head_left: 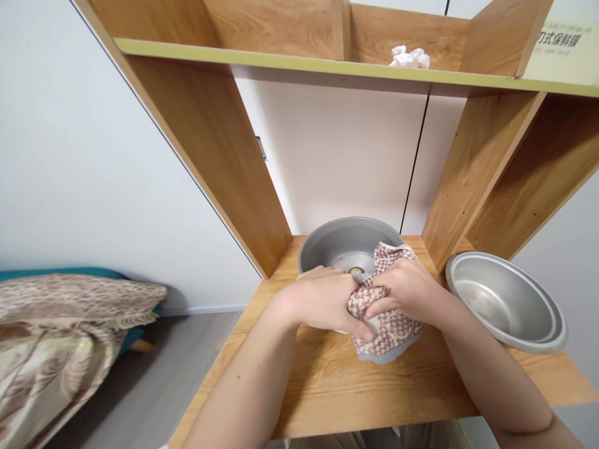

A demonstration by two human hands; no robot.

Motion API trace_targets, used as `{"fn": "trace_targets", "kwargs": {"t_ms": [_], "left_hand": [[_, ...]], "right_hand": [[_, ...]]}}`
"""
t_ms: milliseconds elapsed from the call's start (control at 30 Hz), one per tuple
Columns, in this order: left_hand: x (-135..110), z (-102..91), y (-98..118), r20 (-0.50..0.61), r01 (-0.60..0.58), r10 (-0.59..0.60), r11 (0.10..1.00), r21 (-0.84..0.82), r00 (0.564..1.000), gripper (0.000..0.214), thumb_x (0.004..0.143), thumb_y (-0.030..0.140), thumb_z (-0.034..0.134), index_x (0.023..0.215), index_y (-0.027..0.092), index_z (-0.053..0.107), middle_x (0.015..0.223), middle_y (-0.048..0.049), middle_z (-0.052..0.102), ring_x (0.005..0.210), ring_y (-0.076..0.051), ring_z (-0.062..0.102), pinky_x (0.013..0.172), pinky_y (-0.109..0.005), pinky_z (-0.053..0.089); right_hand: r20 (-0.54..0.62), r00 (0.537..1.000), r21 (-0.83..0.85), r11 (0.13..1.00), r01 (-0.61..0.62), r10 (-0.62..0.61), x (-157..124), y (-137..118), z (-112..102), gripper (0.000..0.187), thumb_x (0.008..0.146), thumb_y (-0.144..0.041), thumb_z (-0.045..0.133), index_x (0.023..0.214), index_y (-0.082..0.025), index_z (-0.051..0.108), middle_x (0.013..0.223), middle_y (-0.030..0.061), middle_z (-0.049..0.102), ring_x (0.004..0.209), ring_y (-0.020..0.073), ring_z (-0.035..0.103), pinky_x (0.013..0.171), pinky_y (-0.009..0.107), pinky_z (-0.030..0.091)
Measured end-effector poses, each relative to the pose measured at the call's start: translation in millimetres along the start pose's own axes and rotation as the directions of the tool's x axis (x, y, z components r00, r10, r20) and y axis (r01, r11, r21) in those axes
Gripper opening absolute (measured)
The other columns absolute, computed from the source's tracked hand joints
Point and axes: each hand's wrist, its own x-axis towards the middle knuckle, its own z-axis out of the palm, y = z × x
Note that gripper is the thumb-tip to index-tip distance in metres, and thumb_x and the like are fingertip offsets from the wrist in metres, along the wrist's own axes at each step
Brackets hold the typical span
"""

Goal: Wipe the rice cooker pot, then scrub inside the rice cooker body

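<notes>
A brown-and-cream houndstooth cloth [397, 333] with a pale blue edge hangs over the near right rim of a round grey rice cooker body [322, 249]. Inside the cooker, the metal bottom with its round centre piece [356, 272] partly shows. My right hand [412, 290] is closed around the bunched cloth, its thumb pointing left. Against the near rim, my left hand [325, 299] is closed at the cloth's left side, thumb over the fabric; its fingertips are partly hidden. A silver inner pot [496, 299] sits to the right, beside my right forearm.
The wooden desktop [322, 374] is bounded by upright boards [219, 149] on both sides. Above runs a shelf with a greenish edge [281, 65], holding crumpled white tissue [410, 58] and a pale box [566, 50]. Patterned fabric [60, 349] lies at the lower left.
</notes>
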Motion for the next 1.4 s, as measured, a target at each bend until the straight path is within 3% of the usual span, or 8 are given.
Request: {"fn": "trace_targets", "kwargs": {"t_ms": [133, 400, 667, 867, 1100, 1233, 1400], "left_hand": [[1.5, 1.5, 1.6, -0.014, 0.010, -0.010, 1.000, -0.011, 1.000, 0.056, 0.061, 0.079, 0.061, 0.064, 0.024, 0.065, 0.058, -0.0004, 0.062, 0.057, -0.019, 0.058, 0.054, -0.030, 0.035], [1.6, 3.2, 2.8, -0.064, 0.023, -0.026, 0.998, -0.059, 0.998, 0.060, 0.059, 0.081, 0.061, 0.053, 0.022, 0.054, 0.050, 0.0026, 0.054, 0.049, -0.014, 0.052, 0.049, -0.029, 0.029], [-0.5, 1.1, 1.6, -0.049, -0.005, 0.002, 0.998, -0.061, 0.999, 0.058, 0.060, 0.078, 0.062, 0.052, 0.021, 0.052, 0.048, 0.0035, 0.050, 0.046, -0.012, 0.049, 0.047, -0.027, 0.027], [0.8, 1.8, 1.5, -0.010, 0.024, -0.024, 0.999, -0.026, 1.000, 0.057, 0.062, 0.080, 0.059, 0.064, 0.023, 0.062, 0.059, 0.0004, 0.061, 0.056, -0.017, 0.055, 0.053, -0.029, 0.033], [3.6, 5.2, 1.0, -0.044, 0.010, -0.013, 0.998, -0.065, 0.999, 0.057, 0.062, 0.080, 0.059, 0.061, 0.024, 0.063, 0.055, 0.0013, 0.060, 0.054, -0.016, 0.055, 0.053, -0.030, 0.034], [2.7, 4.2, 2.6, -0.058, 0.019, -0.024, 0.997, -0.071, 0.998, 0.055, 0.062, 0.078, 0.062, 0.057, 0.024, 0.061, 0.054, 0.0023, 0.058, 0.053, -0.016, 0.054, 0.054, -0.030, 0.033], [0.5, 2.1, 3.0, -0.042, 0.012, -0.014, 0.998, -0.068, 0.999, 0.054, 0.064, 0.078, 0.060, 0.059, 0.024, 0.062, 0.054, 0.0025, 0.057, 0.054, -0.016, 0.054, 0.054, -0.030, 0.032]], "right_hand": [[-0.039, 0.999, -0.038, 0.999, -0.002, 0.001, 0.6, -1.3, 4.5, 0.059, 0.077, -0.075, 0.060, 0.065, -0.018, 0.068, 0.052, -0.0019, 0.054, 0.052, 0.0119, 0.040, 0.057, 0.029, 0.015], [-0.081, 0.996, -0.198, 0.979, -0.046, 0.030, 5.4, -25.2, 18.0, 0.040, 0.085, -0.054, 0.067, 0.070, -0.017, 0.071, 0.062, 0.0045, 0.068, 0.057, 0.0160, 0.055, 0.060, 0.031, 0.025], [-0.013, 1.000, -0.121, 0.993, 0.005, -0.007, 1.3, -9.6, 5.1, 0.054, 0.084, -0.068, 0.059, 0.070, -0.018, 0.071, 0.063, 0.0031, 0.068, 0.056, 0.0145, 0.052, 0.057, 0.031, 0.019], [0.032, 0.999, -0.066, 0.997, 0.037, -0.035, -0.9, -0.8, -4.9, 0.055, 0.078, -0.071, 0.061, 0.070, -0.017, 0.068, 0.063, 0.0024, 0.067, 0.058, 0.0151, 0.053, 0.058, 0.030, 0.022], [0.034, 0.999, -0.157, 0.988, 0.005, 0.000, 3.6, -16.0, 7.6, 0.049, 0.084, -0.063, 0.064, 0.075, -0.015, 0.071, 0.066, 0.0054, 0.069, 0.060, 0.0178, 0.058, 0.062, 0.031, 0.029], [-0.036, 0.998, -0.196, 0.979, -0.056, 0.050, 6.4, -28.6, 17.8, 0.036, 0.085, -0.050, 0.070, 0.075, -0.016, 0.073, 0.067, 0.0072, 0.070, 0.064, 0.0202, 0.061, 0.069, 0.033, 0.035], [-0.032, 0.998, -0.158, 0.986, -0.051, 0.047, 5.6, -27.9, 15.2, 0.035, 0.085, -0.049, 0.070, 0.075, -0.015, 0.072, 0.072, 0.0073, 0.072, 0.067, 0.0194, 0.062, 0.069, 0.032, 0.034]]}}
